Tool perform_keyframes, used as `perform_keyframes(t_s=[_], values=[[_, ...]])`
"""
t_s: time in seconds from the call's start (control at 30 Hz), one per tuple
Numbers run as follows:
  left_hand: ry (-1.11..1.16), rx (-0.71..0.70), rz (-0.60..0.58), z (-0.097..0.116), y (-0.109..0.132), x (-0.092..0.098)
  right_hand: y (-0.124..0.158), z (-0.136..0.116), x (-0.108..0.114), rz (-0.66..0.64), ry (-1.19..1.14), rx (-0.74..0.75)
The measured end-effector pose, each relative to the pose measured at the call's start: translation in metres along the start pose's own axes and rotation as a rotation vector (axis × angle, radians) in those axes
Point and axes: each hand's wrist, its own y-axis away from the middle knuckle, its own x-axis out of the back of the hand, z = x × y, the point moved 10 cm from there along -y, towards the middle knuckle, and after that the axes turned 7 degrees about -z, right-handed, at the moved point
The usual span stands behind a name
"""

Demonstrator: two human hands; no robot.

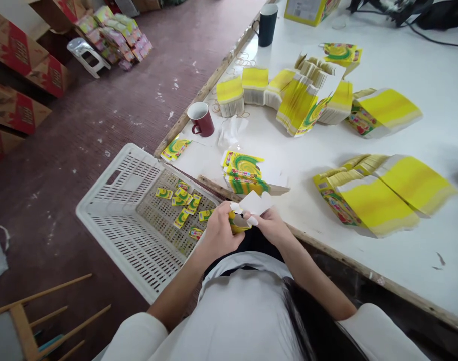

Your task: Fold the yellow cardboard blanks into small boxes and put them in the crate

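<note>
Between my two hands, in front of my body, is a small yellow carton with white inner flaps standing up. My left hand is closed around the carton's side. My right hand pinches a white flap at its near right. Just beyond them, on the table, lies a small pile of flat yellow-green cartons. To the left, a white plastic crate holds several folded yellow-green cartons on its floor.
Stacks of flat yellow cartons cover the right of the white table, with more bundles farther back. A maroon mug and a dark mug stand near the left edge. Red-brown boxes and a wooden chair are left.
</note>
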Motion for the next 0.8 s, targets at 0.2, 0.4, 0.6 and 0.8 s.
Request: perform_keyframes(t_s=[0.2,0.4,0.6,0.8], values=[[0.077,0.114,0.019,-0.012,0.003,-0.004,0.002,-0.026,-0.003,0.141,0.266,0.222],[0.167,0.175,-0.15,-0.017,-0.003,-0.015,0.011,-0.029,-0.032,-0.14,0.503,0.279],[-0.008,0.233,-0.046,-0.025,-0.001,-0.012,0.014,-0.031,-0.009,0.031,0.573,0.334],[-0.041,0.158,-0.073,-0.022,0.002,0.008,0.015,-0.035,-0.005,-0.05,0.744,0.413]])
